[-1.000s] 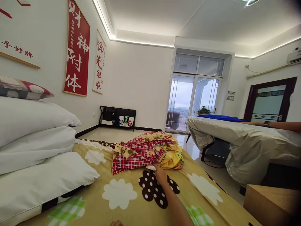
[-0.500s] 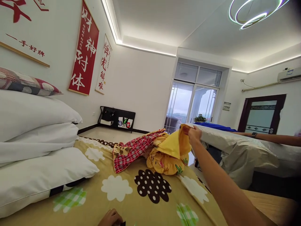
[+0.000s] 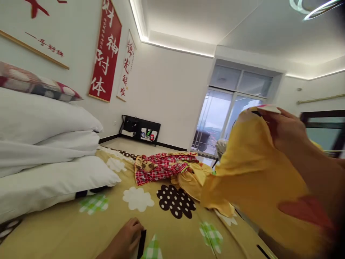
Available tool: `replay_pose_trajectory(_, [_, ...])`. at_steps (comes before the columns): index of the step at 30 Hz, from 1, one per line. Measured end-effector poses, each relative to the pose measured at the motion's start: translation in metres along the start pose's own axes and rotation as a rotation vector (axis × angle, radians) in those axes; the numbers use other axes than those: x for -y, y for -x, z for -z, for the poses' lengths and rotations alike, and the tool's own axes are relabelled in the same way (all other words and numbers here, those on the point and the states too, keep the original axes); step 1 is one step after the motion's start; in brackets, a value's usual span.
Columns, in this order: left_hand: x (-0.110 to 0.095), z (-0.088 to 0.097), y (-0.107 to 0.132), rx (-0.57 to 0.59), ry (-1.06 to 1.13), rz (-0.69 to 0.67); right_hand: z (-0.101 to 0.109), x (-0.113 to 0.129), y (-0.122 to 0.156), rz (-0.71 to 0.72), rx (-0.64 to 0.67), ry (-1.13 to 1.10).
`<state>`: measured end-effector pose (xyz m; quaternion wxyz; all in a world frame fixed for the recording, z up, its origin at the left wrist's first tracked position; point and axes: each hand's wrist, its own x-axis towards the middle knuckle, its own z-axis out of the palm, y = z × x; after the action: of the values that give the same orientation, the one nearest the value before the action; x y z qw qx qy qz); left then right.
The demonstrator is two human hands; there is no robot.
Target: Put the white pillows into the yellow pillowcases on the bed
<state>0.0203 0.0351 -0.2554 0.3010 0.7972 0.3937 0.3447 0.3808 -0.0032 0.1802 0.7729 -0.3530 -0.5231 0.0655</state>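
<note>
My right hand (image 3: 291, 129) is closed on a yellow garment (image 3: 248, 162), lifted up on the right so that its cloth hangs down across the view. A red-orange patch shows low on that cloth. Farther back on the bed lie a crumpled yellow piece of clothing (image 3: 192, 181) and a red plaid garment (image 3: 164, 165) with a bear face on it. Low in the middle, my left hand (image 3: 129, 233) rests over the bedspread, fingers curled against a dark flat thing (image 3: 141, 242) whose kind I cannot make out.
White pillows (image 3: 48, 144) are stacked at the left, with a patterned cushion (image 3: 37, 82) on top. The patterned bedspread (image 3: 115, 212) covers the bed. A black rack (image 3: 140, 129) stands by the far wall, near a sliding glass door (image 3: 215, 111).
My right hand has raised the yellow garment up and toward me, pulling it off the heap. My left hand shows farther into view. The view has shifted, and the co-worker's arm no longer shows.
</note>
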Motion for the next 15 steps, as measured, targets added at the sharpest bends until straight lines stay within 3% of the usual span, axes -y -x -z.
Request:
replay_pose_trajectory(4, [-0.050, -0.002, 0.009, 0.147, 0.128, -0.020, -0.010, -0.011, 0.047, -0.209, 0.214, 0.017])
replay_pose_trajectory(7, [-0.093, -0.013, -0.005, 0.135, 0.099, -0.071, -0.026, -0.003, 0.064, -0.220, 0.343, -0.059])
replay_pose_trajectory(9, [-0.120, -0.012, -0.025, 0.038, 0.029, -0.130, -0.036, 0.019, 0.065, -0.145, 0.408, -0.115])
replay_pose_trajectory(11, [-0.144, 0.004, -0.049, -0.154, -0.018, -0.151, -0.038, 0.045, 0.060, -0.031, 0.399, -0.171])
replay_pose_trajectory(13, [-0.165, 0.036, -0.073, -0.400, -0.060, -0.135, -0.030, 0.067, 0.051, 0.060, 0.336, -0.198])
replay_pose_trajectory(15, [-0.182, 0.078, -0.091, -0.549, -0.081, -0.133, -0.012, 0.079, 0.043, 0.100, 0.271, -0.142])
